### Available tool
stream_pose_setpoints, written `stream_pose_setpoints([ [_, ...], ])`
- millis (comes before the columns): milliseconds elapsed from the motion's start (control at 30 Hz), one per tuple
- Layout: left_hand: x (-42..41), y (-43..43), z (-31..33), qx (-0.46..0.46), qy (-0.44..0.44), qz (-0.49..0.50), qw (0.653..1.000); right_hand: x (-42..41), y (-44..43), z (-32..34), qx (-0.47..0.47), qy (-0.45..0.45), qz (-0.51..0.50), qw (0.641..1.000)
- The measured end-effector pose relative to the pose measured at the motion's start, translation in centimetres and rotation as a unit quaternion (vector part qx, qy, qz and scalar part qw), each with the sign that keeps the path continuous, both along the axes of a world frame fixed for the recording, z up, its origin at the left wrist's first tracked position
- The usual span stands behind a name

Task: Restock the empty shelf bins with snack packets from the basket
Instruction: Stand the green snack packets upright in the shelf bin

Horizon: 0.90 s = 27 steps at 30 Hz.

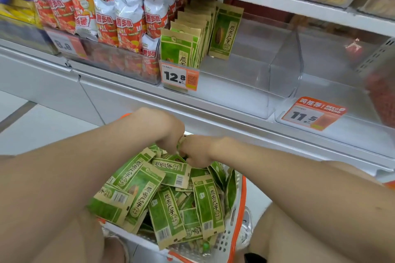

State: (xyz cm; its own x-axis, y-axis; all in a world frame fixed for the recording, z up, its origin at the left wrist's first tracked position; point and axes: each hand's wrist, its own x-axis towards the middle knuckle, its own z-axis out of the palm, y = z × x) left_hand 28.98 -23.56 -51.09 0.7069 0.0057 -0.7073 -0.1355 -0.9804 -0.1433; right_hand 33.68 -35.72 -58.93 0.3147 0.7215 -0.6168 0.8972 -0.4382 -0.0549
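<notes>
Your left hand (168, 132) and right hand (197, 151) meet, both pinching green seed packets (149, 190) in the basket (226, 239); your fingertips are hidden behind the knuckles.

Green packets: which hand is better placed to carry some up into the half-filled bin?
Probably the right hand: the left hand also holds the green packets, but the bin is bare on the right.

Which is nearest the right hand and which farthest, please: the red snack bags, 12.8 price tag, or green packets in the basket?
1. green packets, in the basket, under the right hand.
2. 12.8 price tag, shelf edge above.
3. red snack bags, upper left.
</notes>
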Motion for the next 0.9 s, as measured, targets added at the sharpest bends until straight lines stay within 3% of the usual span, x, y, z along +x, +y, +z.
stream_pose_setpoints([
  [200, 0.8, 1.3, -1.4, 0.005, -0.038, -0.009, 0.999, -2.8, 0.7, -4.6, 0.050, 0.027, -0.047, 0.997],
  [300, 1.0, 1.7, -1.5, 0.000, -0.041, -0.009, 0.999, -3.0, 1.2, -5.5, 0.072, 0.011, -0.097, 0.993],
  [467, 1.0, 2.1, -1.0, -0.006, -0.039, -0.003, 0.999, -3.5, 1.8, -6.2, 0.053, 0.074, -0.154, 0.984],
  [600, 0.7, 1.6, 0.0, -0.017, -0.041, -0.013, 0.999, -4.5, 1.9, -7.1, 0.107, 0.082, -0.191, 0.972],
  [700, 0.3, 1.5, 0.3, -0.015, -0.039, -0.006, 0.999, -4.1, 2.4, -5.3, 0.115, 0.134, -0.222, 0.959],
  [900, -0.1, 2.0, 2.1, -0.021, -0.050, 0.044, 0.998, -0.5, 2.1, 2.8, 0.179, 0.089, -0.241, 0.950],
])
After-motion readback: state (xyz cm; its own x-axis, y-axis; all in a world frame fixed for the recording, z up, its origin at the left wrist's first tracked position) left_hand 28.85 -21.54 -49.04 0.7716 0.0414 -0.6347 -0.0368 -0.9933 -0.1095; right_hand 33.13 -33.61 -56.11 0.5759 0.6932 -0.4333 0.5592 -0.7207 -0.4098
